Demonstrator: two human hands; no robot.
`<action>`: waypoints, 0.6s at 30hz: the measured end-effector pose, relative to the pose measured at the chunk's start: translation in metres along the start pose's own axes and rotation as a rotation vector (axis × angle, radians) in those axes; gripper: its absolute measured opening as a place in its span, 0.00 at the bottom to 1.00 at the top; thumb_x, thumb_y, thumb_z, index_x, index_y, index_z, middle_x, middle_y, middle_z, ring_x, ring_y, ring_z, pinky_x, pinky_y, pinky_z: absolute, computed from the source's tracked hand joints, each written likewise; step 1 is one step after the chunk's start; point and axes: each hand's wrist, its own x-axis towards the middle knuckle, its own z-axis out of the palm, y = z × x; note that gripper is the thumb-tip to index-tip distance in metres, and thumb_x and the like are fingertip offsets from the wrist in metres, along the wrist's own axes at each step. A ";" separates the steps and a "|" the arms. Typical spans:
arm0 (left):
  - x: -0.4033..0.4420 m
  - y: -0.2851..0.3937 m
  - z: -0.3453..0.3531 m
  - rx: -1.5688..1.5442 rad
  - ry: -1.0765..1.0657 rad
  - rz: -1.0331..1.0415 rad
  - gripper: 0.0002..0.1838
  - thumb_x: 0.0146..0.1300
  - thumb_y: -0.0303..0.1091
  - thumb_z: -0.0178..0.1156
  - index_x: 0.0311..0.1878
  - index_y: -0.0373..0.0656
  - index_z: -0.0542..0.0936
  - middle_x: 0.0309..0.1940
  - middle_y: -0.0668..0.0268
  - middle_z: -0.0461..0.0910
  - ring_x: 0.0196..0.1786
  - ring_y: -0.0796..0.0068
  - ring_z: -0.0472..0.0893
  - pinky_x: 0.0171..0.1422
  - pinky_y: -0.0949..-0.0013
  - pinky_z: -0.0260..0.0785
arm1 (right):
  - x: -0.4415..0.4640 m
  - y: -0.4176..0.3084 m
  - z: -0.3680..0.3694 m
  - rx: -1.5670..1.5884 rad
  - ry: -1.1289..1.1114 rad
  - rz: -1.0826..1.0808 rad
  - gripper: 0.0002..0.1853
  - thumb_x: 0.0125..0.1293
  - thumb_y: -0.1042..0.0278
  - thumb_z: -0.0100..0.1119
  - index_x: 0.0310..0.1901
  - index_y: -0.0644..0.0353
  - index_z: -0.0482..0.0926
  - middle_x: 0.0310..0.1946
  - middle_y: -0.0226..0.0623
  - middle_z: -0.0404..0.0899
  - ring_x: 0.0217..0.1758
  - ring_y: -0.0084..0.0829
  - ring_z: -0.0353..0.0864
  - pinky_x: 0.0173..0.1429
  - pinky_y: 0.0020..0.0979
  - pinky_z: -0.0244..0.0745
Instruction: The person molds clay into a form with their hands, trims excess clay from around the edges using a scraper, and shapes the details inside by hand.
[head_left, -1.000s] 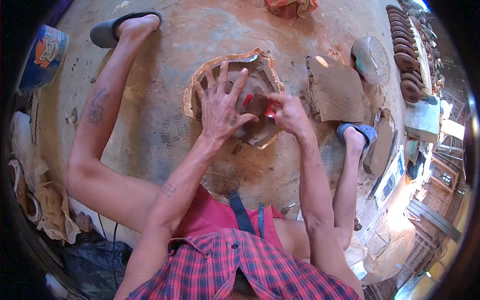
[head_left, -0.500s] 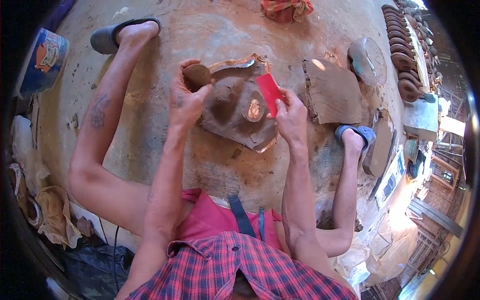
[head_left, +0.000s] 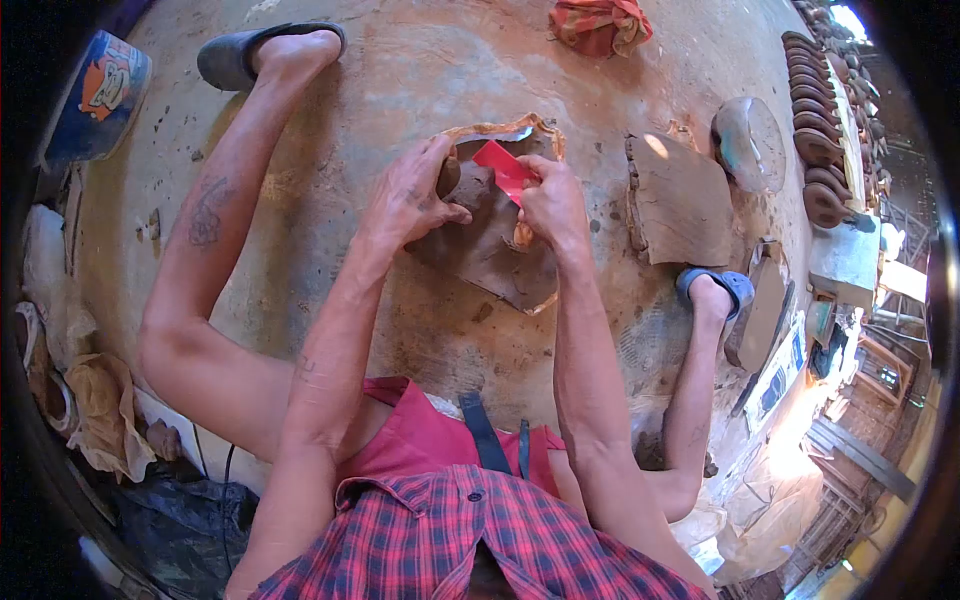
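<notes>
My left hand (head_left: pixel 405 195) has its fingers curled round a brown clay disc (head_left: pixel 449 178), mostly hidden by the hand and seen nearly edge-on. In my right hand (head_left: pixel 552 205) is a flat red scraper (head_left: pixel 503 167), pinched between thumb and fingers and tilted toward the disc. Beneath both hands lies a dark clay slab (head_left: pixel 485 258) with a ragged, pale orange rim at its far side. My hands and forearms cover part of this slab.
To the right are a rectangular clay block (head_left: pixel 680 200), a rounded stone-like lump (head_left: pixel 750 145) and a long clay piece (head_left: pixel 760 310). A bundled cloth (head_left: pixel 600 25) lies ahead. A blue bucket (head_left: pixel 105 95) stands left. Curved clay pieces (head_left: pixel 815 110) are stacked at far right.
Both hands have come closer together over the slab. The disc has moved right and turned edge-on, and the red scraper has shifted left toward it. The view has shifted slightly.
</notes>
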 end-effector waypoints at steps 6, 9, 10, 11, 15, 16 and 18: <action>-0.001 0.003 -0.002 -0.018 -0.016 -0.048 0.41 0.34 0.39 0.89 0.51 0.43 0.75 0.44 0.54 0.81 0.50 0.49 0.81 0.56 0.54 0.74 | -0.006 -0.006 0.005 -0.177 -0.211 -0.078 0.19 0.59 0.71 0.69 0.54 0.54 0.89 0.42 0.54 0.89 0.46 0.50 0.91 0.52 0.45 0.84; -0.004 0.000 -0.003 -0.066 -0.002 0.017 0.39 0.37 0.37 0.88 0.53 0.43 0.78 0.46 0.55 0.82 0.52 0.50 0.82 0.57 0.55 0.75 | -0.031 -0.018 0.016 -0.266 -0.156 -0.164 0.19 0.58 0.74 0.66 0.53 0.55 0.89 0.40 0.56 0.87 0.46 0.54 0.89 0.52 0.47 0.83; -0.007 -0.002 -0.005 -0.103 0.003 0.081 0.37 0.38 0.36 0.87 0.54 0.42 0.80 0.47 0.55 0.82 0.53 0.50 0.83 0.58 0.56 0.76 | -0.037 -0.016 0.017 -0.141 -0.136 -0.162 0.19 0.60 0.75 0.65 0.53 0.57 0.89 0.41 0.57 0.87 0.46 0.56 0.89 0.52 0.48 0.83; -0.009 -0.005 -0.008 -0.099 0.008 0.089 0.37 0.38 0.36 0.87 0.54 0.42 0.80 0.47 0.55 0.82 0.53 0.50 0.83 0.58 0.56 0.76 | -0.043 -0.013 0.018 -0.019 -0.116 -0.160 0.18 0.61 0.77 0.63 0.53 0.59 0.88 0.41 0.57 0.86 0.46 0.57 0.88 0.53 0.49 0.82; -0.017 -0.003 -0.006 -0.428 -0.062 0.032 0.25 0.47 0.28 0.84 0.50 0.42 0.85 0.48 0.63 0.86 0.52 0.67 0.85 0.57 0.64 0.78 | -0.082 -0.028 0.005 0.343 -0.031 0.019 0.13 0.76 0.76 0.55 0.56 0.62 0.85 0.37 0.41 0.89 0.27 0.25 0.86 0.34 0.31 0.81; -0.018 0.000 -0.004 -0.716 0.012 -0.029 0.22 0.48 0.25 0.84 0.48 0.42 0.86 0.48 0.65 0.87 0.50 0.74 0.86 0.55 0.68 0.79 | -0.087 -0.024 0.001 0.389 0.003 0.056 0.13 0.78 0.76 0.54 0.58 0.63 0.84 0.39 0.37 0.89 0.27 0.22 0.85 0.34 0.27 0.81; -0.015 0.002 -0.006 -0.766 0.088 -0.102 0.19 0.52 0.23 0.81 0.48 0.42 0.86 0.46 0.66 0.88 0.47 0.77 0.85 0.53 0.71 0.80 | -0.101 -0.022 -0.014 0.401 0.311 0.038 0.12 0.78 0.75 0.55 0.57 0.63 0.84 0.38 0.41 0.89 0.27 0.26 0.87 0.33 0.30 0.82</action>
